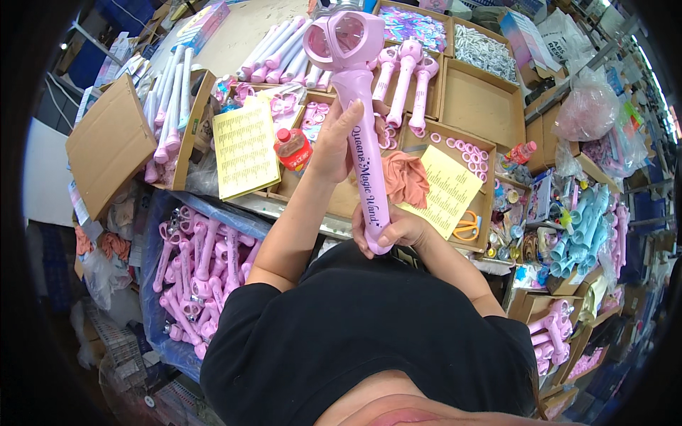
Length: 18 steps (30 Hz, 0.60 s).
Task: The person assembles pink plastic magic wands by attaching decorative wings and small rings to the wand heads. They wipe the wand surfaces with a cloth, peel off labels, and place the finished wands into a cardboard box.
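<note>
Above the desk's near edge, both hands hold up one pink wand (364,121). It stands almost straight up, with its round heart-shaped head at the top. The left hand (334,135) sits on the middle of the stick, with its fingers (353,117) wrapped part way round it. The right hand (389,231) holds the bottom end, fingers curled tight round it.

To do this well, I think the bottom hand should keep a firm hold so the wand does not tip. The left hand should press softly, because the long stick could twist or slip. Holding it high, away from the boxes, looks wise.

Lots of things crowd the desk (284,206). A small red bottle (292,148) and a yellow sheet (245,148) lie just left of the left hand. A pink cloth (406,177) lies just beside the stick, on the right. Orange scissors (467,226) lie near the right hand. More wands (405,74) rest in a box (477,103) behind. A blue bag (153,234) full of pink parts (195,273) sits low at the left. Swinging the wand down could knock the bottle over.
</note>
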Each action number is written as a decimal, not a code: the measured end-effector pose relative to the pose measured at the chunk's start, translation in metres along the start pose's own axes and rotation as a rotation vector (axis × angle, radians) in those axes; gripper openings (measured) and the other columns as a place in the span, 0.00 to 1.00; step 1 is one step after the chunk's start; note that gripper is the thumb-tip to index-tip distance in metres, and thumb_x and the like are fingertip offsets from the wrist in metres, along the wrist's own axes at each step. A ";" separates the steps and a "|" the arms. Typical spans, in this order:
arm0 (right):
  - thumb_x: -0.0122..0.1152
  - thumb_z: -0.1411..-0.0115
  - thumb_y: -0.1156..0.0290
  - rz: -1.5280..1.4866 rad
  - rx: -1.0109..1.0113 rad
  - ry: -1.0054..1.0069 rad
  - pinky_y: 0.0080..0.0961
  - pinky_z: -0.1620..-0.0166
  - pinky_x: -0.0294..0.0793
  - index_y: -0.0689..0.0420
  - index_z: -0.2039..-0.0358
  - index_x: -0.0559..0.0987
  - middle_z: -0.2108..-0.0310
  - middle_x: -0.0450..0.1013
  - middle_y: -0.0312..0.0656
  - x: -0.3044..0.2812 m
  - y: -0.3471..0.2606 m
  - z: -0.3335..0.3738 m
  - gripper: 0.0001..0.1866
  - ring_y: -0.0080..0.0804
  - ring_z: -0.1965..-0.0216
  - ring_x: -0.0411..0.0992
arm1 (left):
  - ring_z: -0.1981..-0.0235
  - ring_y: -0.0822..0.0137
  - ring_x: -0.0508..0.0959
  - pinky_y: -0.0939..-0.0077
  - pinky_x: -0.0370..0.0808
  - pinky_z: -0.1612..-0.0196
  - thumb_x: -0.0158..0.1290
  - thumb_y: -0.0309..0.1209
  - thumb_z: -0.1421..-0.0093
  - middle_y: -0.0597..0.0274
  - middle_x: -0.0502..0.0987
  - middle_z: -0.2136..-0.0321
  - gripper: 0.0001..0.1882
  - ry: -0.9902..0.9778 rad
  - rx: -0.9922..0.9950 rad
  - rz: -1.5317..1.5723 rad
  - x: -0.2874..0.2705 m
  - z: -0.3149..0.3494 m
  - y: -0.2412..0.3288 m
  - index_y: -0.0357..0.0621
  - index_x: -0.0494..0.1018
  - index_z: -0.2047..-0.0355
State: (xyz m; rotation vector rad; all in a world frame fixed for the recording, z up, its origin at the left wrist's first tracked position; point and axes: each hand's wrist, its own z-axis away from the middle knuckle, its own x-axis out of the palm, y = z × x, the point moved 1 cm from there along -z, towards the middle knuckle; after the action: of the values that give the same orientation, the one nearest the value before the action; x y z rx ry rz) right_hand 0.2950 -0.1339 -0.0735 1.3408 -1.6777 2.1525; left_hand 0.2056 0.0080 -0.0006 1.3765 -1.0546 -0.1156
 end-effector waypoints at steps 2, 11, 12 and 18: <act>0.69 0.59 0.64 0.006 -0.005 0.001 0.26 0.65 0.74 0.62 0.57 0.70 0.69 0.73 0.44 -0.004 0.003 0.001 0.29 0.33 0.70 0.75 | 0.73 0.68 0.75 0.75 0.75 0.75 0.51 0.40 0.38 0.56 0.73 0.73 0.22 0.003 -0.007 0.025 0.001 0.000 -0.002 0.38 0.62 0.51; 0.67 0.46 0.66 0.368 0.050 0.324 0.26 0.54 0.72 0.61 0.51 0.70 0.61 0.74 0.40 -0.016 0.004 0.000 0.25 0.27 0.58 0.73 | 0.69 0.71 0.74 0.78 0.73 0.65 0.58 0.26 0.45 0.60 0.74 0.63 0.25 0.158 0.026 -0.108 0.006 0.001 -0.004 0.40 0.61 0.49; 0.66 0.45 0.62 0.504 -0.006 0.301 0.25 0.53 0.71 0.61 0.50 0.70 0.60 0.74 0.39 -0.019 0.008 0.000 0.26 0.27 0.57 0.72 | 0.70 0.71 0.75 0.78 0.74 0.67 0.58 0.27 0.45 0.59 0.74 0.63 0.24 0.187 0.026 -0.108 0.001 0.002 -0.001 0.40 0.63 0.50; 0.58 0.39 0.65 0.951 0.022 0.744 0.25 0.54 0.71 0.62 0.51 0.73 0.62 0.74 0.39 -0.092 0.040 0.031 0.19 0.26 0.60 0.72 | 0.72 0.70 0.77 0.78 0.76 0.73 0.57 0.30 0.44 0.52 0.75 0.62 0.20 0.225 0.147 -0.122 -0.049 0.023 0.036 0.37 0.67 0.53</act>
State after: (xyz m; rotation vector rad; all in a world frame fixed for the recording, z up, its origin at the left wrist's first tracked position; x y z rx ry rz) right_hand 0.3461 -0.1364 -0.1655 -0.4352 -2.0810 2.5429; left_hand 0.1444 0.0310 -0.0008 1.5478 -0.8042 0.0277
